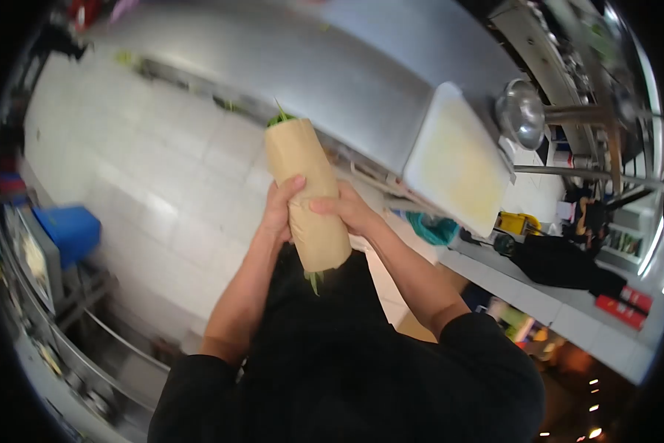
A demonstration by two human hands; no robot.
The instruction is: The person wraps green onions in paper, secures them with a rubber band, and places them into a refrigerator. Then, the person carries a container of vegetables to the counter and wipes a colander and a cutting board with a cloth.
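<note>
Both my hands grip a bundle of greens rolled in brown paper, held up in front of my black clothing. My left hand is wrapped around its left side, the thumb lying over the paper. On the right side my right hand closes round the roll, its thumb pressed to the front. Green leaves poke out of the far end, and a few leaf tips hang from the near end. What the paper covers is hidden.
A steel worktop runs ahead, bearing a white cutting board. A steel bowl is beyond the board. Tiled floor stretches to the left, with a blue container. A person in black is at the right.
</note>
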